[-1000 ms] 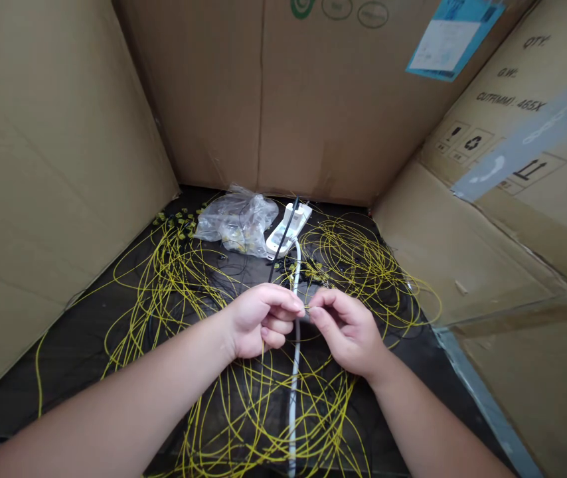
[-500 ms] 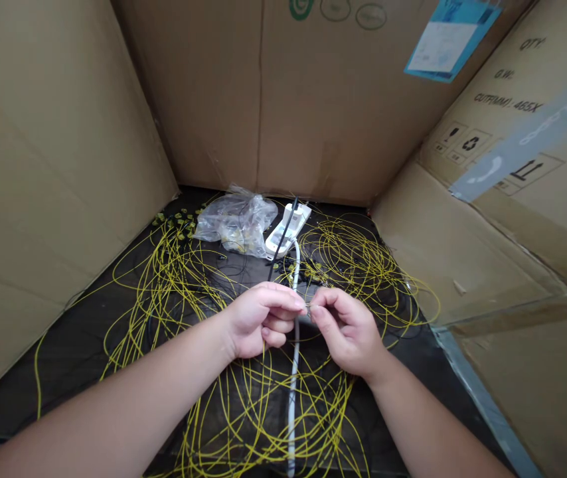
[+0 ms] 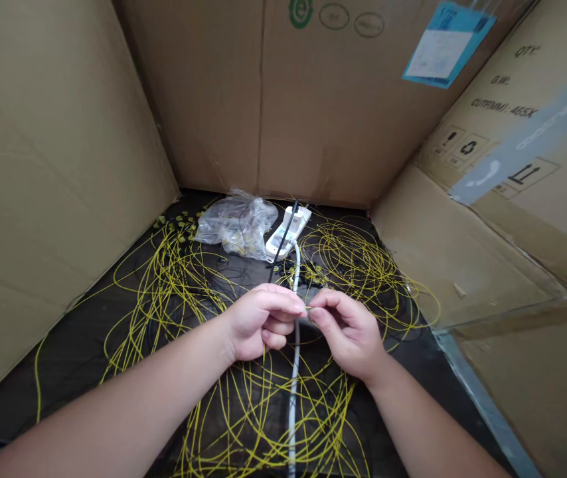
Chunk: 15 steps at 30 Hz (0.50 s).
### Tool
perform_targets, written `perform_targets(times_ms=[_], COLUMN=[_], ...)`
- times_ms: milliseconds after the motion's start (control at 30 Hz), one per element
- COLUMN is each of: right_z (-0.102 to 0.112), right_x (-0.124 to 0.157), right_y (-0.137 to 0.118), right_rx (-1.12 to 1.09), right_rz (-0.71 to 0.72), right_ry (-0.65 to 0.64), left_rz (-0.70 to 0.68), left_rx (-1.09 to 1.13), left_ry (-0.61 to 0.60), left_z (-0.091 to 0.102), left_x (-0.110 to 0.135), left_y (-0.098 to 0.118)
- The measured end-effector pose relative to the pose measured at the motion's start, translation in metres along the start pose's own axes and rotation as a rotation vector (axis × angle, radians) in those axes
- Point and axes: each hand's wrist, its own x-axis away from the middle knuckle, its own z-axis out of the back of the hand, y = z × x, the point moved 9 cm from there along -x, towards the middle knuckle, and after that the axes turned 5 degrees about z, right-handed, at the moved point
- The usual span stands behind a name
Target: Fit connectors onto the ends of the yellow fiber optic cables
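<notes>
My left hand (image 3: pixel 262 322) and my right hand (image 3: pixel 345 330) meet fingertip to fingertip over the middle of a black work surface (image 3: pixel 89 338). Both pinch a small part at the end of a thin yellow cable (image 3: pixel 307 308); the part itself is too small to name. Loops of yellow cable (image 3: pixel 174 292) lie tangled all over the surface beneath my hands. A thick white cord (image 3: pixel 293 378) runs under my hands toward a white power strip (image 3: pixel 288 230) at the back.
Cardboard walls (image 3: pixel 54 166) enclose the surface on the left, back and right. A crumpled clear plastic bag (image 3: pixel 236 226) with small parts lies beside the power strip. A black cord (image 3: pixel 283 239) crosses the strip. Another heap of yellow loops (image 3: pixel 358 265) lies at the right.
Both hands stay pinched together in nearly the same spot. The view has tilted slightly, nothing else has moved.
</notes>
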Motion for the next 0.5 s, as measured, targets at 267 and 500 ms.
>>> perform_targets(times_ms=[267, 500], right_z=[0.001, -0.0001], right_x=[0.0008, 0.002], right_y=[-0.0004, 0.0024], right_rx=[0.009, -0.044], right_rz=[-0.009, -0.038], right_ry=[0.005, -0.004], left_rz=[-0.019, -0.047], left_rx=[-0.032, -0.064], left_ry=[0.007, 0.033], left_z=[0.0002, 0.0028], left_x=[0.0001, -0.0005], left_y=[0.0012, 0.0024])
